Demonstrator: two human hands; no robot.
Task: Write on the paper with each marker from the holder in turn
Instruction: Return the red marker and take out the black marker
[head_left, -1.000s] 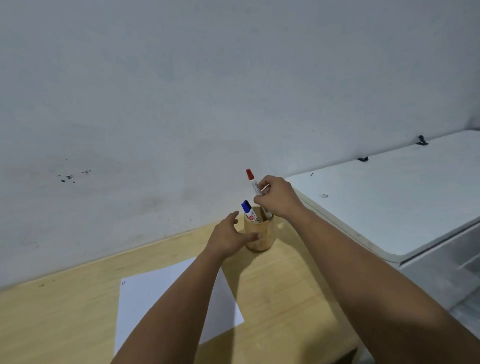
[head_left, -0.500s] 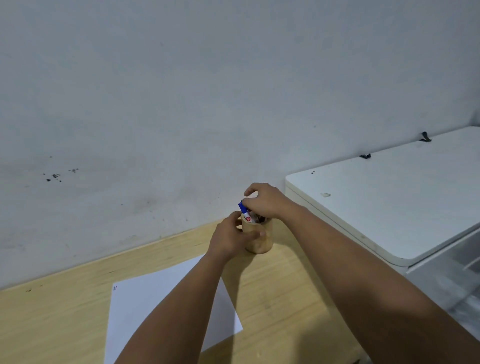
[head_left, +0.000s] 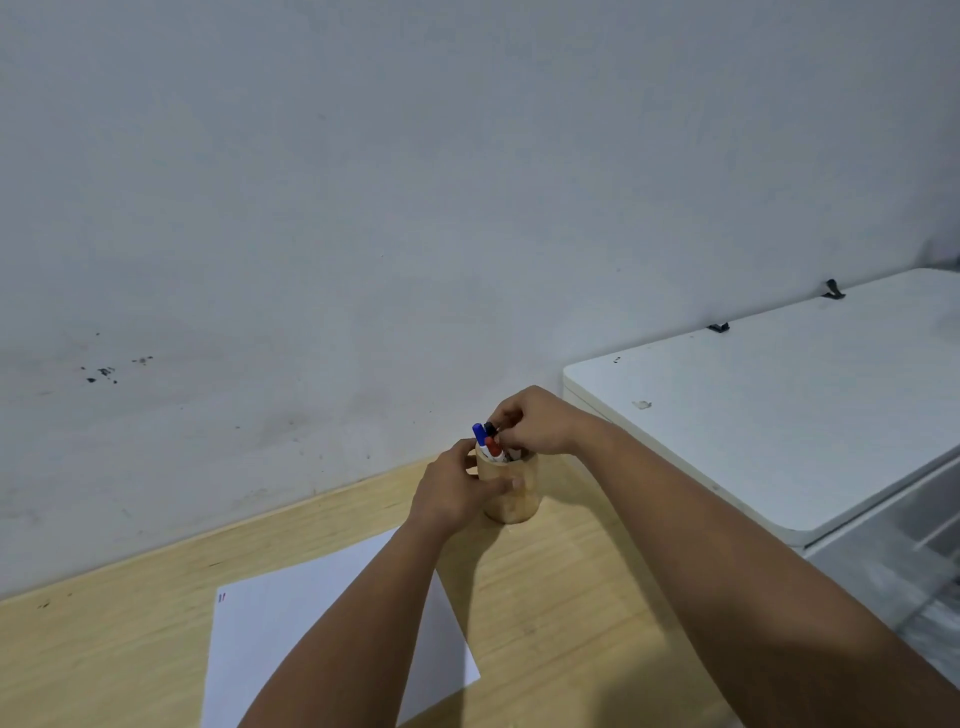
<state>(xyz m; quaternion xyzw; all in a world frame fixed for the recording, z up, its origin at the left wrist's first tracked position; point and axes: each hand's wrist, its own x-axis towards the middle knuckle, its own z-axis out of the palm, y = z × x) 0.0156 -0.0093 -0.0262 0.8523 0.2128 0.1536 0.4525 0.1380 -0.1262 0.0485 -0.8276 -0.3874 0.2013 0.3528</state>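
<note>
A round wooden holder (head_left: 515, 501) stands on the wooden table near the wall. My left hand (head_left: 451, 492) is wrapped around its left side. A blue-capped marker (head_left: 478, 433), a red-capped marker (head_left: 493, 447) and a black-capped marker (head_left: 489, 429) stick out of it. My right hand (head_left: 535, 421) hovers over the holder's mouth, its fingertips pinching the top of the black-capped marker. The white paper (head_left: 291, 618) lies nearer to me on the left, with small red and blue marks in its top left corner. My left forearm covers part of the sheet.
The wooden table (head_left: 571, 597) runs along a grey-white wall (head_left: 363, 260). A white chest-like unit (head_left: 779, 415) with a flat lid stands right beside the table's right end, slightly higher than it.
One second ago my right hand held the red-capped marker above the holder. It lowered that marker into the holder, and its fingers now pinch the black-capped one. My left hand stayed on the holder.
</note>
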